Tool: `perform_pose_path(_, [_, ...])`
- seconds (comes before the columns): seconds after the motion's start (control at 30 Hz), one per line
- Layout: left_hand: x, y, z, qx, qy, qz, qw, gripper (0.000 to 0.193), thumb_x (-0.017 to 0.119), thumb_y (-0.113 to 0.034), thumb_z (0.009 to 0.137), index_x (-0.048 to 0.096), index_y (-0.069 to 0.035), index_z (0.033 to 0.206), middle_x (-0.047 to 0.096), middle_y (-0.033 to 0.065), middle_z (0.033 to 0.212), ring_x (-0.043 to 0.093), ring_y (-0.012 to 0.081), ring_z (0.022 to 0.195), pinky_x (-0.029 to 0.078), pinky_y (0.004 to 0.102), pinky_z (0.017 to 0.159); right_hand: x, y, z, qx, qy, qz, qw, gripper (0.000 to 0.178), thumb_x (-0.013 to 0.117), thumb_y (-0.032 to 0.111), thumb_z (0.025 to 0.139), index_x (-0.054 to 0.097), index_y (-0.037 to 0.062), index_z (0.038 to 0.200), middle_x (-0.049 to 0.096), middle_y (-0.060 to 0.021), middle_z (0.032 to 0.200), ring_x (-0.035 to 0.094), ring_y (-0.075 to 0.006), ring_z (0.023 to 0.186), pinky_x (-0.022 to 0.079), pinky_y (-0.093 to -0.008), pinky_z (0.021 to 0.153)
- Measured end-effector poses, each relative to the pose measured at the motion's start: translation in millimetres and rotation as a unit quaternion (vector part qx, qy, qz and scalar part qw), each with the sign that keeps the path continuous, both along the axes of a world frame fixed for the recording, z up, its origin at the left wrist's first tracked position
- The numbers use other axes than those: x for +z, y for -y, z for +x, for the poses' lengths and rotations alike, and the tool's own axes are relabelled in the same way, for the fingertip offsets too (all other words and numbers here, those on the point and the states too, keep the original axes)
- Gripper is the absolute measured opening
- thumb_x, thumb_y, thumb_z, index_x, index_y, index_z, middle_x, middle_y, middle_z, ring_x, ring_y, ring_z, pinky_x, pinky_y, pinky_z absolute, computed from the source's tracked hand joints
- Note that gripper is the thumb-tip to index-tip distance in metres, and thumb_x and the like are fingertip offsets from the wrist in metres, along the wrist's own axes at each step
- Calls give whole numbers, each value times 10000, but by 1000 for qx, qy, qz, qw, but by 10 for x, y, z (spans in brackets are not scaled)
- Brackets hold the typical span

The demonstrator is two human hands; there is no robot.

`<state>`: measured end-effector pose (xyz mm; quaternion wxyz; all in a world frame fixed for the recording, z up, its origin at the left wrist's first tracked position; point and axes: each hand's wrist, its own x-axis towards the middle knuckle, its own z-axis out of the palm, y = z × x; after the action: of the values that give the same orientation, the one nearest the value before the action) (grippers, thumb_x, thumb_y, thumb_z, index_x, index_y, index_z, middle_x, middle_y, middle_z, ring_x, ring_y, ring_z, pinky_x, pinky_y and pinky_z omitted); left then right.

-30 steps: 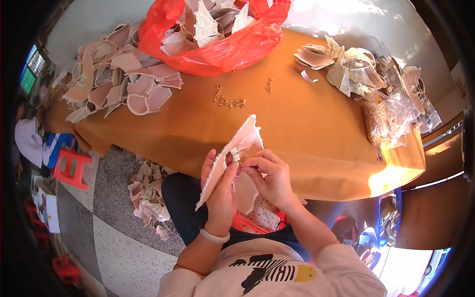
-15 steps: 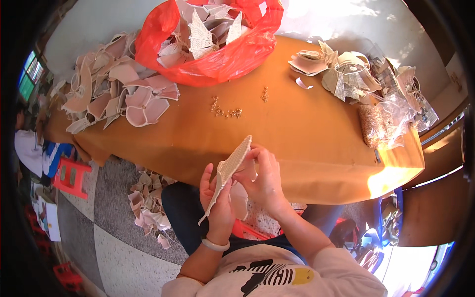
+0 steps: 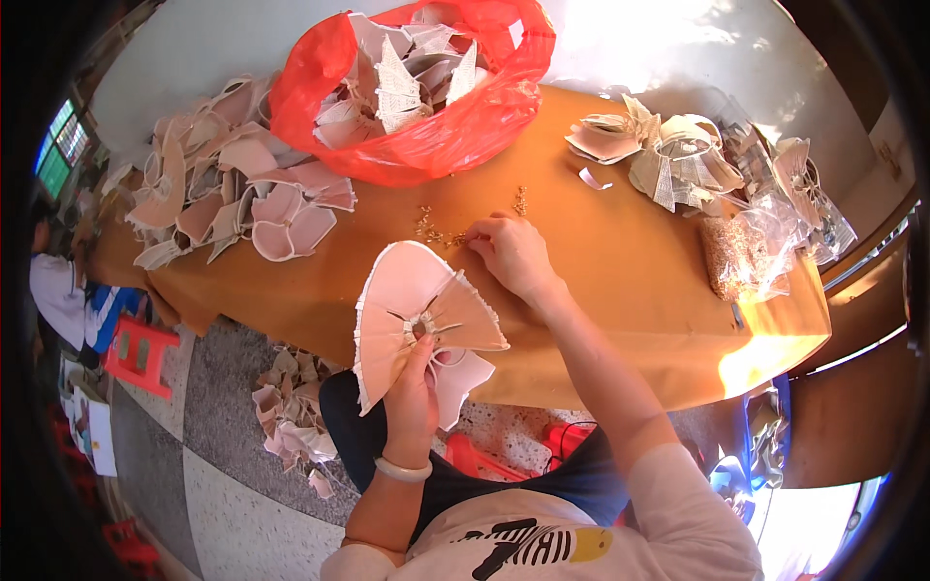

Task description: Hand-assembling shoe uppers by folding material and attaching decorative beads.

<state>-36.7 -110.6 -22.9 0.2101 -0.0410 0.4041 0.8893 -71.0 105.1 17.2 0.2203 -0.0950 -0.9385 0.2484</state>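
Observation:
My left hand (image 3: 415, 392) is closed on a pale pink fan-shaped fabric piece (image 3: 397, 300), its thumb by the small hole where the panels gather. Pale beaded-looking trim runs along the panel edges, and the inner pink side faces up. Over the orange-brown table, my right hand (image 3: 513, 250) reaches forward with fingertips pinched together at a scatter of tiny gold-coloured bits (image 3: 448, 237). Whether a bit sits between those fingertips is too small to make out. A second little group of gold bits (image 3: 521, 200) lies just beyond that hand.
A red plastic bag (image 3: 417, 155) full of similar pieces stands at the back. Heaps of pink pieces (image 3: 291, 223) lie left, cream ones (image 3: 683, 160) right, beside a clear bag of gold bits (image 3: 728, 257). More pieces (image 3: 291, 407) and a red stool (image 3: 140, 356) stand on the floor.
My right hand has left the fabric piece and moved forward to the gold bits. My left hand has turned the piece from edge-on to spread open, pink side up.

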Motion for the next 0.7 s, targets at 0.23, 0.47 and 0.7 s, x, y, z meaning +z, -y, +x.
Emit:
perform_pose_path(0.23, [-55, -14, -52, 5, -28, -30, 999, 213, 615, -44, 923, 609, -49, 1136, 644, 35, 1013, 611, 120, 893, 499, 258, 769, 46, -24, -15, 42, 37, 54, 997, 108, 620, 97, 837, 653, 32, 917, 638, -141, 899, 627, -343, 836, 516, -410, 754])
perform_pose_path(0.47, [143, -99, -9, 6, -99, -116, 988, 306, 630, -58, 923, 578, -13, 1222, 628, 45, 1108, 588, 104, 944, 492, 258, 820, 59, 127, 417, 71, -24, -389, 918, 71, 614, 9, 901, 597, -41, 948, 652, -73, 867, 662, -137, 756, 540, -256, 662])
perform_pose_path(0.7, [201, -186, -21, 5, -158, -103, 982, 320, 622, -30, 922, 521, -8, 1225, 602, 58, 1131, 577, 104, 1010, 477, 246, 885, 158, 494, 659, 136, -13, -318, 938, 70, 677, -23, 851, 679, -12, 921, 639, -49, 906, 632, -104, 772, 520, -230, 687])
